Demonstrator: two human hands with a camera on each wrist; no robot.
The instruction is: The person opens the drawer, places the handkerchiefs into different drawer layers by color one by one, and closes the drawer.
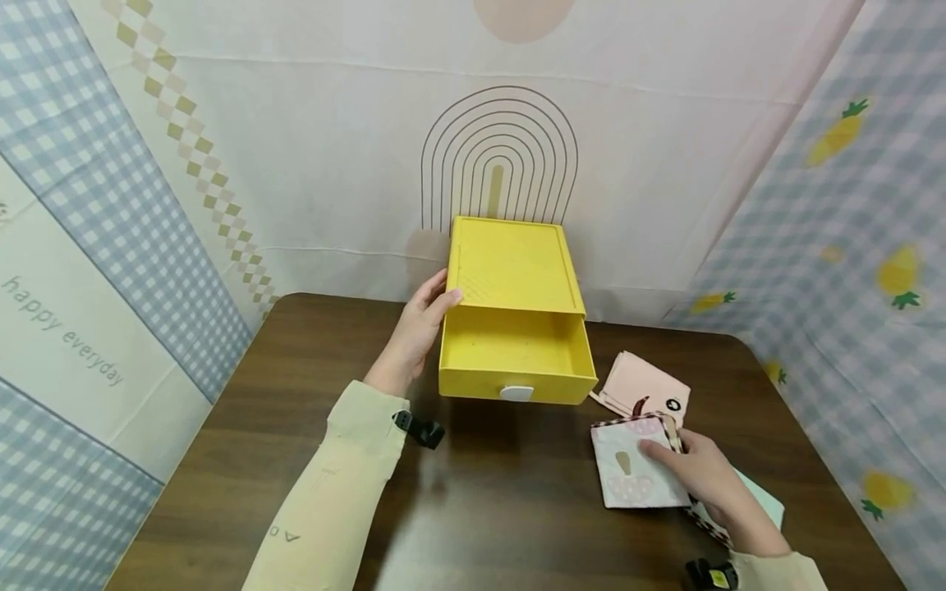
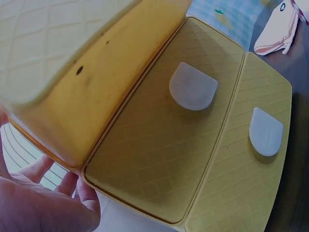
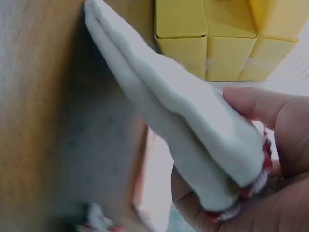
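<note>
A yellow drawer unit [image 1: 517, 267] stands at the back of the table, its top drawer [image 1: 517, 392] pulled out and showing a bare inside. My left hand [image 1: 414, 332] rests against the unit's left side, thumb at the top front edge, fingers extended along the wall. In the left wrist view, its fingertips touch the side beside the lower drawer fronts [image 2: 149, 135]. To the right of the unit, my right hand [image 1: 705, 472] pinches a folded white cloth [image 1: 631, 480] with a patterned trim between thumb and fingers. The right wrist view shows this cloth's [image 3: 178, 106] thick folded layers.
A folded pink cloth [image 1: 645, 386] with a cartoon eye lies just behind the white one. Part of a mint-green cloth [image 1: 764, 497] shows beneath my right forearm. The brown table [image 1: 296, 402] meets a printed fabric backdrop [image 1: 332, 164] at the back.
</note>
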